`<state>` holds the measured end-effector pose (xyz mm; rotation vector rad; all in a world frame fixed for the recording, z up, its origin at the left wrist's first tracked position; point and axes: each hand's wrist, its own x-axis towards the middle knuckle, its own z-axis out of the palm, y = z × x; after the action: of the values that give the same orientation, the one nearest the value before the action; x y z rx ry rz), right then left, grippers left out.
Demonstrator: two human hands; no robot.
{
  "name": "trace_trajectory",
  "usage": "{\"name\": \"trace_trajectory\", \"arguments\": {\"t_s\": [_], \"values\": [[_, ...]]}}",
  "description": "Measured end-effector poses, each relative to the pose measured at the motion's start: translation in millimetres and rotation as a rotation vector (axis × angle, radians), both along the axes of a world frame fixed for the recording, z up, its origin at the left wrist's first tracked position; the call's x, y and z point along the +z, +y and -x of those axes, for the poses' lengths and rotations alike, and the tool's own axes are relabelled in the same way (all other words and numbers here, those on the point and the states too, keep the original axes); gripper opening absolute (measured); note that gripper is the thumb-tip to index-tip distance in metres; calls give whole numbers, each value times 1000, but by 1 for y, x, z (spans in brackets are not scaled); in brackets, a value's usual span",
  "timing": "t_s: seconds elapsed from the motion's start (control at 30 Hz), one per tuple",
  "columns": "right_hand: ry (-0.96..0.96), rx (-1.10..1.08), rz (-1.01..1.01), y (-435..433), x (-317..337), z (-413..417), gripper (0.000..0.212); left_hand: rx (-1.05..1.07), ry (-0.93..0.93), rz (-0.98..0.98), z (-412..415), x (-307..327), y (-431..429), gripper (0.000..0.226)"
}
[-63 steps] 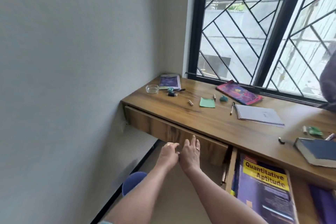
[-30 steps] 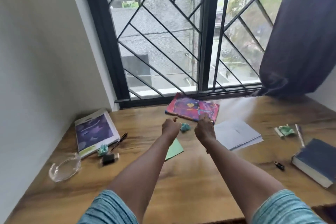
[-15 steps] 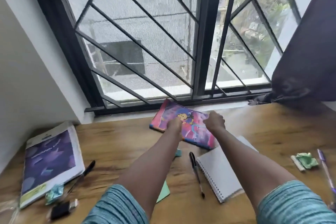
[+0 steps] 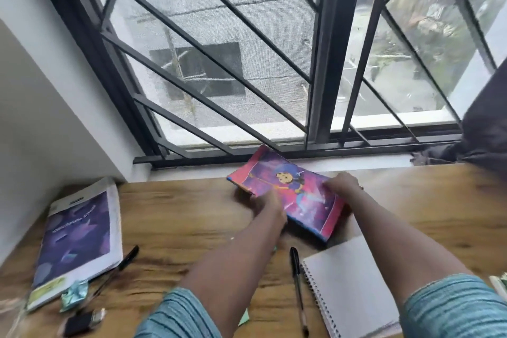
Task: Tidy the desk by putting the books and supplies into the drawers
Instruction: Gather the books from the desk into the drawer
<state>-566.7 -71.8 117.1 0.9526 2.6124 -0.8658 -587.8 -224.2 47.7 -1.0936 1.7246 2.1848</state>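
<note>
Fingers of left hand (image 4: 268,204) and right hand (image 4: 342,182) curled round opposite edges of the pink book (image 4: 282,177).
Tilted at the back of the desk (image 4: 178,214), just below the window (image 4: 323,63) (spiral notebook (image 4: 351,282) farther from it); likely light, bendy, glossy, so better held along both edges than by a corner.

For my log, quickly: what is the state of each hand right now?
Left hand: holding the pink book by its near edge.
Right hand: holding the same book at its right end.

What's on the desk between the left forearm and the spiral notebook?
A black pen, lying on the wood beside the coil edge of the spiral notebook, right of the left forearm. Seen in the head view.
</note>
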Motion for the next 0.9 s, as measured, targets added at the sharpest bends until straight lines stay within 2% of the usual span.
{"name": "trace_trajectory", "arguments": {"t_s": [0.03, 0.13, 0.23, 0.37, 0.43, 0.5, 0.53, 0.6, 0.7, 0.77, 0.8, 0.87, 0.9], "values": [[14, 12, 18, 1, 1, 1, 44, 50, 45, -92, -2, 8, -3, 63], [58, -24, 54, 0, 8, 0, 46, 75, 101, -133, -18, 46, -2, 45], [95, -70, 62, -9, 23, -7, 39, 81, 172, -182, -26, 67, -16, 35], [108, 5, 138, -31, 56, -25, 29, 29, 243, -178, -32, 85, -51, 41], [102, 48, 356, -50, 69, -36, 30, -21, 288, -235, -37, 90, -78, 41], [-48, 54, 696, -74, 87, -56, 27, -85, 323, -321, -51, 103, -107, 45], [-116, 77, 790, -87, 92, -65, 26, -133, 317, -326, -61, 111, -123, 46], [-129, 148, 809, -112, 98, -82, 32, -206, 322, -285, -79, 127, -160, 45], [51, 241, 1020, -151, 98, -106, 17, -359, 329, -229, -102, 136, -220, 27], [146, 335, 1173, -179, 92, -119, 18, -481, 313, -194, -117, 142, -260, 14], [188, 374, 1223, -193, 90, -125, 18, -524, 297, -153, -125, 145, -278, 12], [259, 388, 1300, -215, 76, -124, 29, -530, 267, -43, -136, 146, -315, 12], [272, 378, 1327, -225, 70, -123, 24, -496, 251, 33, -138, 145, -335, 14]]}}
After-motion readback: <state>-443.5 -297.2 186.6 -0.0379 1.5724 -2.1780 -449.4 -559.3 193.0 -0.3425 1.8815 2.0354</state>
